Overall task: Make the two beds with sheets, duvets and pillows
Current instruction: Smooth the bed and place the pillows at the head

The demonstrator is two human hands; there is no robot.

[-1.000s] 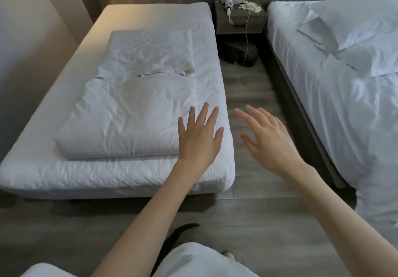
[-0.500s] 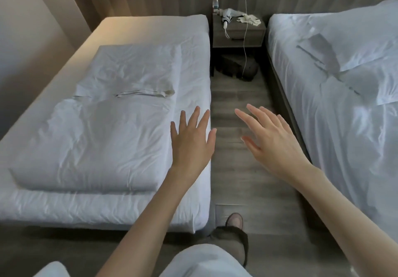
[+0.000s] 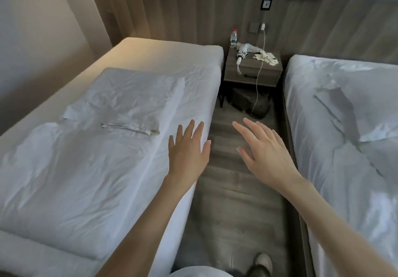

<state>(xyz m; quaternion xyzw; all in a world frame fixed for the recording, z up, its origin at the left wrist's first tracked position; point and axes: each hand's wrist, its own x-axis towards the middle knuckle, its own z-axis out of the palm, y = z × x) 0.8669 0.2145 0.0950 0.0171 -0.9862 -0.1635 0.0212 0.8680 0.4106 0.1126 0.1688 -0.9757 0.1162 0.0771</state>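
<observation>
head view, from the aisle between the beds: the left hand [image 3: 187,158] hangs over the aisle-side edge of the left bed [image 3: 161,54], fingers straight and spread, holding nothing. the right hand [image 3: 269,158] floats above the floor, fingers loosely fanned, empty too. a folded duvet [image 3: 75,179] lies on the left bed, a smaller folded sheet [image 3: 129,100] overlapping its far end. the right bed [image 3: 323,169] carries rumpled white bedding and a pillow [image 3: 370,108].
</observation>
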